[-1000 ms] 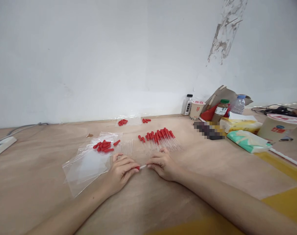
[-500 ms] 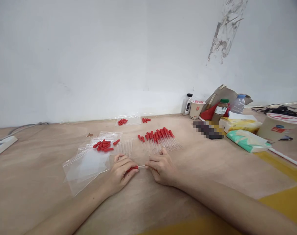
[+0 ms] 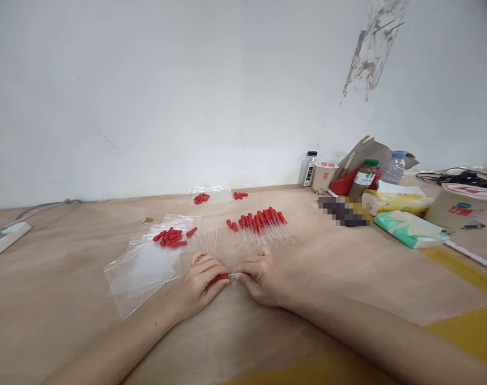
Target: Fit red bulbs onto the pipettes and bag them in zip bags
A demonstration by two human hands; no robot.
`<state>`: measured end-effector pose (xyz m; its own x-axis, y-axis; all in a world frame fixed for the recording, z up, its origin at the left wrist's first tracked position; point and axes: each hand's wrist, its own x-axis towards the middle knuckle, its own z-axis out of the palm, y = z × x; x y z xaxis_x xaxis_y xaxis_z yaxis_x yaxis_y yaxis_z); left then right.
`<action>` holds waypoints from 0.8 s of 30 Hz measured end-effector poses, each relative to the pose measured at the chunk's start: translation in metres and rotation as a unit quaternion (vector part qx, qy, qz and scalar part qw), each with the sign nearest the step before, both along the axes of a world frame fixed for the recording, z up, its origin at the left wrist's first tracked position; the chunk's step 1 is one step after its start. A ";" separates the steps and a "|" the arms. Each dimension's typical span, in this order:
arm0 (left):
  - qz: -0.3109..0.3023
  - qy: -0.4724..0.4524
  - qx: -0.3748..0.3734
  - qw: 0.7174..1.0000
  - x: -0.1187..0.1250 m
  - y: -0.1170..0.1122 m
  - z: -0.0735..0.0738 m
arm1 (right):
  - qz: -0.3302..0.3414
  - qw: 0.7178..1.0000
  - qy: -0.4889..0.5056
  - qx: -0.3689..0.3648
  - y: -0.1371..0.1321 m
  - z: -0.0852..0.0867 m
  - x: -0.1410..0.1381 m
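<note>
Landmark: the fan of clear, thin droppers topped with red bulbs (image 3: 261,216), which is lying on the brown, paper-covered table (image 3: 327,278), bulb ends pointing away from me.

Nearer me than the fan, and left of it, my left hand (image 3: 201,286) is closing round a red, elongated bulb (image 3: 219,278) — fingers curling over, thumb pressing from below, the bulb's mouth poking out rightward. On the near side of the fan, my right hand (image 3: 263,278) is pinching a clear, slender tube (image 3: 232,275) between thumb and fingertips, the pinch nearly closed. A short length of the tube is showing between my hands, lining up with the bulb at its mouth; how far it is reaching inside, I cannot tell.

Just left of the fan, clear, slender loose tubes (image 3: 205,240) are lying side by side. Farther left, a heap of loose red bulbs (image 3: 172,235) is resting on flat, clear plastic bags (image 3: 143,278). Beyond the fan, two small red clusters (image 3: 201,198) are lying apart. Well right of it — a brown bottle with a green cap (image 3: 363,179) is standing.
</note>
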<state>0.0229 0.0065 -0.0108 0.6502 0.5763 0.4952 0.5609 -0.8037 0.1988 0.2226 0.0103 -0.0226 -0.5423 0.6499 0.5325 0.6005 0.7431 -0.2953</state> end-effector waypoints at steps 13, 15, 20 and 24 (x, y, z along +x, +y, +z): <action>0.221 -0.063 0.072 0.971 -0.029 0.022 -0.001 | -0.161 0.971 0.038 -0.172 0.020 0.024 0.035; 0.284 -0.105 0.050 0.952 -0.038 0.032 0.001 | -0.224 0.943 0.087 -0.229 0.035 0.029 0.035; 0.361 -0.171 0.015 0.916 -0.049 0.047 0.004 | -0.295 0.937 0.055 -0.177 0.066 0.038 0.004; 0.408 -0.125 0.025 0.904 -0.061 0.050 0.003 | -0.336 0.930 -0.021 -0.145 0.082 0.033 -0.023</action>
